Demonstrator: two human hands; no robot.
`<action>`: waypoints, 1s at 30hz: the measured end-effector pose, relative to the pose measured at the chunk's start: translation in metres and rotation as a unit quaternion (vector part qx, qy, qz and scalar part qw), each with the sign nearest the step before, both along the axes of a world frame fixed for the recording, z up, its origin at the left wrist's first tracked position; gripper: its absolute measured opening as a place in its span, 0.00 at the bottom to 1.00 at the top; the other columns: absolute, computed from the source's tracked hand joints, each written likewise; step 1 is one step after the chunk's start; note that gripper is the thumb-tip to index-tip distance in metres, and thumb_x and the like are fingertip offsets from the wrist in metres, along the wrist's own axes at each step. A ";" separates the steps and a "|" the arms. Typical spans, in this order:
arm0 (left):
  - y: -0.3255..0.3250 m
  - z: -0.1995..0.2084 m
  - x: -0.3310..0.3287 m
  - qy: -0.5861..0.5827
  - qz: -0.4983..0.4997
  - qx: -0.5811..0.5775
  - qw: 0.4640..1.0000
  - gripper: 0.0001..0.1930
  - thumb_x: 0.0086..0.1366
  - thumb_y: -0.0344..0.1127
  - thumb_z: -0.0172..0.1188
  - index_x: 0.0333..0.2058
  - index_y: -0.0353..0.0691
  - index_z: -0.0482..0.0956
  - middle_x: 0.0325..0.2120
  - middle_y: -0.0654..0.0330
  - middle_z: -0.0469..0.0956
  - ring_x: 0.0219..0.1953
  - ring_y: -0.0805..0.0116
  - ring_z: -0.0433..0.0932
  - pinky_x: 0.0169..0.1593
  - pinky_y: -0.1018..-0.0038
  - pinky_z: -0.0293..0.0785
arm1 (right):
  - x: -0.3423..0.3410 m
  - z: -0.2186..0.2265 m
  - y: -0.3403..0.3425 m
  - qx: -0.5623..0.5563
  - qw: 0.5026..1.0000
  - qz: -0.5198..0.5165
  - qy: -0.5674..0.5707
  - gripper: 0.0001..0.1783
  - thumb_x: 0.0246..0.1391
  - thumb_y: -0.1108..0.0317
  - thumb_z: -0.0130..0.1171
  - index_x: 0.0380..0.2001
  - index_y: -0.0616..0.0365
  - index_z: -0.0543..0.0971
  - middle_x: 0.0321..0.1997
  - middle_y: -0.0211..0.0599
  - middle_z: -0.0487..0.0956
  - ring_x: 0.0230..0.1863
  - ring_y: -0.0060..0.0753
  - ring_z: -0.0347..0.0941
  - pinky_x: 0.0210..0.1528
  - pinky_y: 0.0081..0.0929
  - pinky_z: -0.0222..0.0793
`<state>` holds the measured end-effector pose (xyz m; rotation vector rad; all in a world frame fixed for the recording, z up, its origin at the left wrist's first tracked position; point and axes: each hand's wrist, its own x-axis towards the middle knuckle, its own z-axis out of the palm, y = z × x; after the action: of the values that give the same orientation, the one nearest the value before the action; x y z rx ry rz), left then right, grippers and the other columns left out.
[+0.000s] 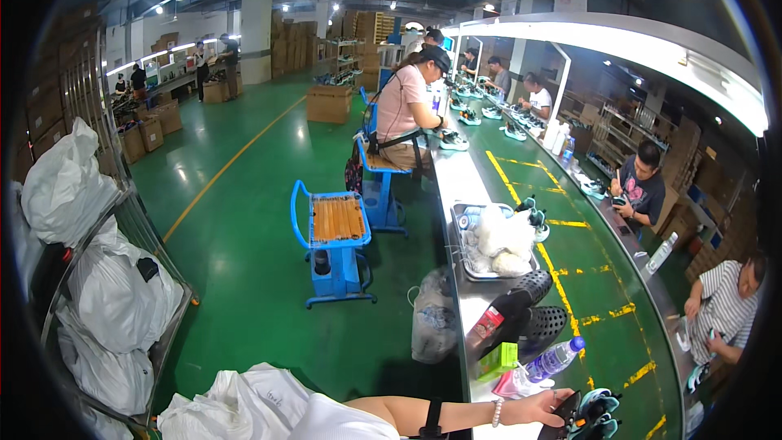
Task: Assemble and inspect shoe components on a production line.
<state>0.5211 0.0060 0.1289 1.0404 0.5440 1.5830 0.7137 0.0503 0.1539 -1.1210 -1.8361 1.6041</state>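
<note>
My left arm reaches in from the lower edge, with a dark band on the forearm and a beaded bracelet at the wrist. My left hand (533,409) is closed at the conveyor's near edge, its fingers round a flat black thing (573,409) whose kind I cannot make out. Right beside it stand teal-and-black sports shoes (601,409), cut off by the lower edge. Close to the hand are a purple-capped plastic bottle (552,361), a green box (497,361) and a pink-and-white packet (513,383). My right hand is out of view.
Black perforated clogs (544,324) and a tray (489,275) of plastic-wrapped things lie along the bench. The green conveyor (562,253) runs into the distance, people working on both sides. Left are a blue stool (338,220), a hanging clear bag (434,318) and a cart of white sacks (122,285).
</note>
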 end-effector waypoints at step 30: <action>0.109 -0.046 0.129 -0.139 -0.182 -0.131 0.965 0.19 0.61 0.24 0.55 0.50 0.42 0.64 0.40 0.62 0.73 0.45 0.73 0.73 0.48 0.73 0.72 | 0.080 -0.025 0.012 0.100 0.932 -0.329 0.113 0.13 0.51 0.66 0.60 0.29 0.68 0.74 0.20 0.32 0.77 0.24 0.16 0.72 0.26 0.18 0.67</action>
<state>0.6504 0.1150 0.0826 0.6587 0.3351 1.2626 0.7936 0.0618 0.1290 -1.2239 -1.2468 1.0727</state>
